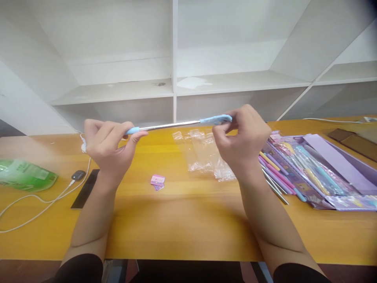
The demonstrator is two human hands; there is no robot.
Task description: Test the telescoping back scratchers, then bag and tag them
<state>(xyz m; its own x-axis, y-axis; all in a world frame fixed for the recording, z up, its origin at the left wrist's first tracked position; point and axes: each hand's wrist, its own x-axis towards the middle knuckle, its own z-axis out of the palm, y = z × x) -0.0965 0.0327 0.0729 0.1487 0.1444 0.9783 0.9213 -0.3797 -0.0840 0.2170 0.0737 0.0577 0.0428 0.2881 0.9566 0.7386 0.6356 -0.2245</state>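
The left hand [110, 145] is closed around one end of a thin silver rod with light-blue ends [171, 125], the thumb pressing from below. The right hand [243, 135] pinches the other end, where a light-blue part is wider and curved. So the rod is in the air between both hands, almost level, above the far part of the table.

The rod looks light and rather stiff. Its shiny middle may be slippery, so the blue ends seem the better place to take hold. The wider blue part looks softer, and a gentle pinch should suit it.

Under and beside the right hand lie clear, thin plastic bags [203, 153], which could catch on the fingers. Nearer to the person are small pink and purple cards [158, 181].

To the right are loose pastel and silver sticks [277, 177], and just beside them an open purple patterned box [355, 161] with wrapped items. To the left are a flat black phone-like object [85, 190], a white cable [41, 200] and a green plastic package [28, 174].

The white shelf unit [174, 59] stands behind the hands and limits forward movement; the yellow-brown wooden table [179, 228] gives more room toward its near edge.
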